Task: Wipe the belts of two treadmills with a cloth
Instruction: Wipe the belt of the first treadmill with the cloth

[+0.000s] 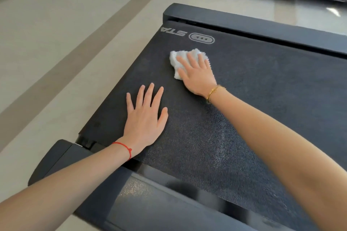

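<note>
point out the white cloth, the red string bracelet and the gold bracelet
white cloth [175, 62]: head view, bare left part beside the fingers
red string bracelet [124, 146]: head view, strand across the left wrist
gold bracelet [213, 93]: head view, band at the right wrist

No sleeves are worn; both forearms are bare. A thin red string bracelet [125, 148], knotted, is seen on the left wrist, at seven o'clock from the slim gold bangle [214, 92] on the right wrist.

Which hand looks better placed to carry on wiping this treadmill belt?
The right hand, probably. It already lies flat on the crumpled white cloth, pressing it onto the black textured treadmill belt near the printed logo. The left hand rests bare and spread on the belt, apart from the cloth, apparently bracing.
</note>
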{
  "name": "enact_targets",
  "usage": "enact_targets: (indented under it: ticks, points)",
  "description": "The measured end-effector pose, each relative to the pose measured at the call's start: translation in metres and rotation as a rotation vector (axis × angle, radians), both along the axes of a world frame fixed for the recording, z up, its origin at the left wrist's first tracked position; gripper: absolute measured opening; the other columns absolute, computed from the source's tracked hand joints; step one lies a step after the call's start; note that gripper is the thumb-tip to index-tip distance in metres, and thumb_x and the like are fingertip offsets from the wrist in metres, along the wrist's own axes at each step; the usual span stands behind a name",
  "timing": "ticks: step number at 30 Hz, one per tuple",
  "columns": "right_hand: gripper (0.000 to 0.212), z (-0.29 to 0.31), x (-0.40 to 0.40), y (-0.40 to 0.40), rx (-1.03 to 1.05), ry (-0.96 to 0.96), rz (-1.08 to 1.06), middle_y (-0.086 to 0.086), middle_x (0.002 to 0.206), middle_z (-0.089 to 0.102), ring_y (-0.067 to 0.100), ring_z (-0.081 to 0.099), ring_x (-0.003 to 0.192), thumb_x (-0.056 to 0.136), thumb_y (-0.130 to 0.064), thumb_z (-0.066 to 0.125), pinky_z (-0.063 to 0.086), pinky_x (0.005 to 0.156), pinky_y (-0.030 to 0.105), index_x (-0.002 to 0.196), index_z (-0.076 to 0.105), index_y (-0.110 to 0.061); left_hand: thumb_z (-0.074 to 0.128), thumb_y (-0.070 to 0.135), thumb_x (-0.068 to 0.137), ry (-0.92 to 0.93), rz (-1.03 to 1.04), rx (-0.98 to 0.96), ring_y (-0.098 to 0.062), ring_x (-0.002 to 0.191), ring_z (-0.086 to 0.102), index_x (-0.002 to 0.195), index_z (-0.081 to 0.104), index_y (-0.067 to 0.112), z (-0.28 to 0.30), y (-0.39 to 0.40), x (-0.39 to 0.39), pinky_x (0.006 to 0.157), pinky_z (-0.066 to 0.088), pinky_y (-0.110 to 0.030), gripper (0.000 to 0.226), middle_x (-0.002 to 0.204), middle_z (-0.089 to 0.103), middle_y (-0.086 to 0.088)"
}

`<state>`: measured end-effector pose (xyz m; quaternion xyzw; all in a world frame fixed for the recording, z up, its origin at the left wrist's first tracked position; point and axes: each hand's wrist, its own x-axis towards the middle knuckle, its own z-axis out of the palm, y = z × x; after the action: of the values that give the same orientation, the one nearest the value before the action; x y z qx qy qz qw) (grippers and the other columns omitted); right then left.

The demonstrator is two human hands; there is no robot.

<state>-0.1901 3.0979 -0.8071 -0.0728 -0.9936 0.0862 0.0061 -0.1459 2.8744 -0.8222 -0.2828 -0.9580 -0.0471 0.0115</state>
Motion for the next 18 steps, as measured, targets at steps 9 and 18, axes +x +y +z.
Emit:
enact_targets:
  ticks: [9, 18]
  points:
    - [0.052, 0.0, -0.032, 0.095, -0.003, 0.014, -0.171, 0.008, 0.161, 0.016, 0.042, 0.012, 0.145, 0.105, -0.039, 0.019, 0.008, 0.119, 0.052, 0.155, 0.019, -0.027, -0.001, 0.053, 0.094, -0.01, 0.011, -0.033, -0.025, 0.154, 0.001, 0.159, 0.002, 0.028, 0.001, 0.001, 0.001, 0.12, 0.009, -0.061, 0.07, 0.167, 0.005, -0.002]
    - [0.053, 0.007, -0.065, 0.021, 0.049, -0.023, 0.157, 0.006, 0.162, 0.011, 0.045, 0.007, 0.146, 0.105, -0.037, 0.021, 0.009, 0.119, 0.055, 0.156, 0.011, -0.026, 0.011, 0.051, 0.096, -0.027, 0.002, 0.02, -0.022, 0.153, 0.003, 0.158, 0.01, 0.028, 0.004, 0.0, 0.002, 0.12, 0.008, -0.06, 0.067, 0.166, 0.009, 0.0]
